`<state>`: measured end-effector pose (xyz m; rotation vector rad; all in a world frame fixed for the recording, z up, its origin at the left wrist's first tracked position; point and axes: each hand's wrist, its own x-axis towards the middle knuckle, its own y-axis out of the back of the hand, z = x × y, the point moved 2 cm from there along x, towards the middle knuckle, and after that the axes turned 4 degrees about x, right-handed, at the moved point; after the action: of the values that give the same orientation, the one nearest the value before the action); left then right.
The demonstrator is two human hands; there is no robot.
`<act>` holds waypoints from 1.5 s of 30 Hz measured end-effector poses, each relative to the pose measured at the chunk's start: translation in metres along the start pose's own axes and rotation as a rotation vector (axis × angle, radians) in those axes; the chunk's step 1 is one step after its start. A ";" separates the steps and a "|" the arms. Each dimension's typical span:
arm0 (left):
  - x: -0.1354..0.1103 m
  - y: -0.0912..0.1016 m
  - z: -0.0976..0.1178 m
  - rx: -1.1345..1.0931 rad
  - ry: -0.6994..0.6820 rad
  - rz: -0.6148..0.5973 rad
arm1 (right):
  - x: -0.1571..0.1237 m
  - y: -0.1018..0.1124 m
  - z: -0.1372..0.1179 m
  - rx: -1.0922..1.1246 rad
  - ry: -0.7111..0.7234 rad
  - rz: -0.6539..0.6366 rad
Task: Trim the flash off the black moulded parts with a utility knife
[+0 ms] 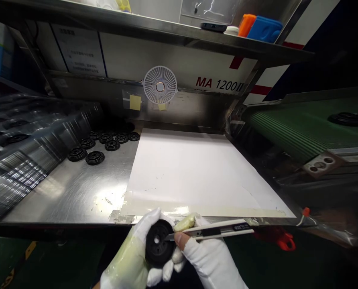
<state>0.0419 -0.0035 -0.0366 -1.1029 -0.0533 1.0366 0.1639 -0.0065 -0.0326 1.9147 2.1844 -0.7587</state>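
Note:
My left hand [133, 261], in a white glove stained yellowish, holds a round black rubber wheel-like part [157, 243] upright against its fingers. My right hand [210, 261], gloved with the thumb tip bare, grips a white snap-off utility knife [218, 230]. The knife's blade tip rests against the face of the black part, near its central hole. Beyond the hands, several similar black parts [105, 143] lie on a stainless steel table [73, 192], next to a taped white sheet [185, 172].
At the left, a clear plastic tray [19, 138] holds more black parts. A green ribbed conveyor [302, 124] runs along the right. A steel shelf [155, 30] overhead carries blue and orange items. A white slotted disc [160, 84] hangs on the machine panel behind the table.

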 end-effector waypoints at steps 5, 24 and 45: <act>0.001 0.001 0.001 -0.014 0.002 -0.045 | 0.001 -0.002 -0.008 -0.020 0.094 0.057; -0.001 0.019 0.008 0.249 -0.547 0.324 | -0.008 -0.015 -0.013 0.357 0.204 0.181; -0.006 0.011 0.002 0.120 -0.477 0.285 | -0.004 -0.008 0.004 0.193 0.096 -0.020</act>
<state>0.0304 -0.0057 -0.0410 -0.7483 -0.2181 1.5246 0.1561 -0.0124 -0.0326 2.0627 2.2632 -0.9308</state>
